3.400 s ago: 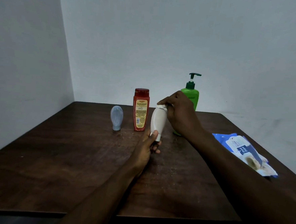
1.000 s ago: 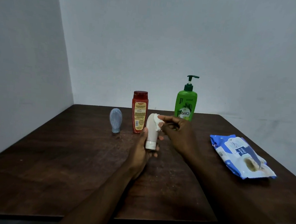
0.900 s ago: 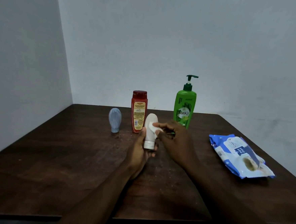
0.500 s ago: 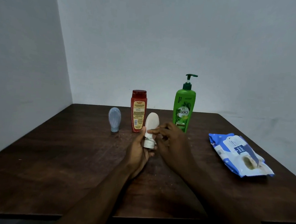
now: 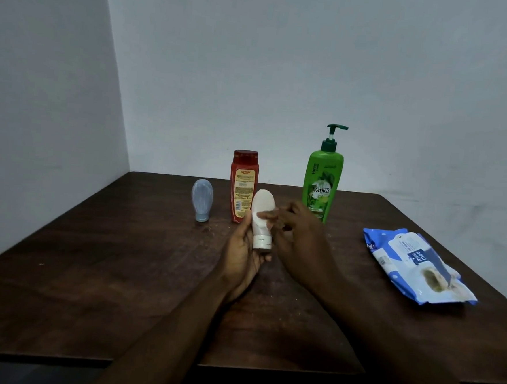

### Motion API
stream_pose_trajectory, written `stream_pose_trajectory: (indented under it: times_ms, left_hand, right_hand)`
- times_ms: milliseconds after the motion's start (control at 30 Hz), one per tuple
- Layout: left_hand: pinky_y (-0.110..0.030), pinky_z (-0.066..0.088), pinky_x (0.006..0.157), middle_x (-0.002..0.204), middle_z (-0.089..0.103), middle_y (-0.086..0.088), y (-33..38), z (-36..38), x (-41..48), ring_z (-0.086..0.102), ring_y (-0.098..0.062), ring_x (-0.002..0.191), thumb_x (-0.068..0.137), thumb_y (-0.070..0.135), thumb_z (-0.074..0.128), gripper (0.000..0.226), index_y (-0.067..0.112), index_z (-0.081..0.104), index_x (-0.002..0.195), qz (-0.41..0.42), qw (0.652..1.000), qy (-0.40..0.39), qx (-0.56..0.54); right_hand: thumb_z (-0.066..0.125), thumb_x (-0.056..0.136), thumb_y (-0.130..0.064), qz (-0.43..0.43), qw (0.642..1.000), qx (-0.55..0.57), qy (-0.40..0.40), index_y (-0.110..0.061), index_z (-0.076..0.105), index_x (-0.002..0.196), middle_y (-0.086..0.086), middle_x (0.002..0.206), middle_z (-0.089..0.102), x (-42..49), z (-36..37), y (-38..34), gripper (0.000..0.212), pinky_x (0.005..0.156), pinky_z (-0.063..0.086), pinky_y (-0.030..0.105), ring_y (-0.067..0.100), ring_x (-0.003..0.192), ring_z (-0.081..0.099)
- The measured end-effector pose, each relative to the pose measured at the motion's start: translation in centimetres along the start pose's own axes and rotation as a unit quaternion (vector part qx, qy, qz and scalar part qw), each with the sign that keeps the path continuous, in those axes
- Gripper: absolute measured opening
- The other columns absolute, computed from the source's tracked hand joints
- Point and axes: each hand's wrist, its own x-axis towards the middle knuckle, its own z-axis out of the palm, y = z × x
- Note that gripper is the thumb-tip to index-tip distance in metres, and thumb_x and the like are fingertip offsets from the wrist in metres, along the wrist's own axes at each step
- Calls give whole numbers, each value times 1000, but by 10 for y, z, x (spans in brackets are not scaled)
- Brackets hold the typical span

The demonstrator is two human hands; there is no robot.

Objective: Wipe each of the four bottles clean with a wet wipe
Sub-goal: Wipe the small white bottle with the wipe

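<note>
White squeeze bottle is held cap-down above the table's middle, long axis near upright, just in front of the red shampoo bottle. Left hand is clamped round its lower half and cap, thumb up the left side. Right hand comes in from the right with curled fingertips on the bottle's mid body. The wipe isn't separable from the white plastic, so I can't tell what that hand grips.

Likely step: rubbing the body, with the rounded top still exposed above the fingers.

The grey-blue inverted bottle and green Vatika pump bottle stand toward the far edge. The Mee Mee wipes pack lies near the right edge. Dark wood table with pale specks, set in a corner of plain walls.
</note>
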Motion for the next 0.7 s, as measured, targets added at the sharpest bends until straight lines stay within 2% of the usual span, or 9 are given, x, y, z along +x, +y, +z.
stream_pose_trajectory:
  times_ms: [67, 133, 233, 300, 367, 433, 533, 633, 700]
  left_hand:
    - [-36, 41, 85, 113, 69, -13, 1, 1, -1, 60, -22, 99, 86, 56, 43, 66, 13, 58, 134, -1, 1000, -6, -6]
    - [-38, 43, 96, 118, 69, -14, 2, 1, 0, 61, -24, 107, 84, 59, 44, 68, 15, 57, 135, -2, 1000, -7, -21]
    - [-42, 47, 106, 113, 72, -13, 2, 1, 2, 66, -23, 107, 86, 49, 51, 59, 13, 57, 133, -3, 1000, -5, -28]
    - [-40, 52, 99, 101, 75, -14, 0, 1, 2, 71, -23, 96, 86, 40, 57, 52, 7, 58, 127, -21, 1000, 2, -17]
    - [-39, 51, 86, 101, 71, -15, -1, 2, 1, 67, -24, 90, 89, 36, 57, 55, 6, 52, 134, -24, 999, 28, 11]
    - [-33, 44, 72, 100, 68, -12, -2, 2, 1, 62, -20, 84, 98, 34, 50, 51, 6, 47, 140, -17, 998, 45, 32]
    - [-23, 44, 57, 100, 67, -9, 0, 2, 1, 62, -13, 76, 105, 34, 40, 44, 5, 48, 137, -24, 999, 40, 25]
    - [-25, 46, 64, 103, 67, -12, 2, 1, 2, 63, -16, 80, 106, 33, 39, 41, 6, 49, 135, -23, 999, 44, -4]
    - [-27, 54, 69, 104, 65, -15, 3, 1, 3, 63, -18, 85, 106, 31, 40, 36, 7, 52, 130, -23, 998, 50, -22]
  right_hand:
    - [61, 89, 0, -25, 999, -20, -31, -13, 75, 108, 5, 104, 60, -15, 1, -2, 27, 81, 44, 14, 9, 94, 53]
    - [62, 85, 1, -40, 997, -30, -57, -11, 75, 107, 9, 104, 61, -27, 0, -3, 28, 84, 48, 27, 19, 96, 57]
    - [62, 86, 1, -41, 996, -32, -73, -11, 75, 108, 10, 103, 59, -32, -1, -1, 28, 83, 48, 27, 21, 95, 58]
    - [62, 86, 1, -43, 996, -30, -66, -13, 75, 107, 8, 102, 59, -33, -2, 0, 29, 80, 48, 26, 18, 93, 58]
    - [62, 86, 3, -34, 998, -17, -42, -15, 75, 106, 6, 101, 59, -32, -3, 4, 30, 78, 49, 23, 15, 92, 58]
    - [62, 89, 0, 0, 1000, 5, -12, -17, 76, 103, 2, 99, 59, -30, -4, 10, 26, 76, 49, 19, 8, 91, 57]
    - [65, 90, -6, 51, 998, 40, 10, -22, 74, 99, -8, 99, 59, -27, -4, 17, 21, 76, 45, 7, -4, 92, 57]
    - [69, 87, -5, 81, 994, 77, 20, -22, 73, 94, -10, 98, 65, -28, 0, 20, 19, 77, 53, 14, -2, 91, 62]
    - [70, 85, -6, 106, 990, 92, 27, -22, 72, 91, -12, 95, 67, -29, 3, 20, 18, 75, 56, 19, 0, 88, 64]
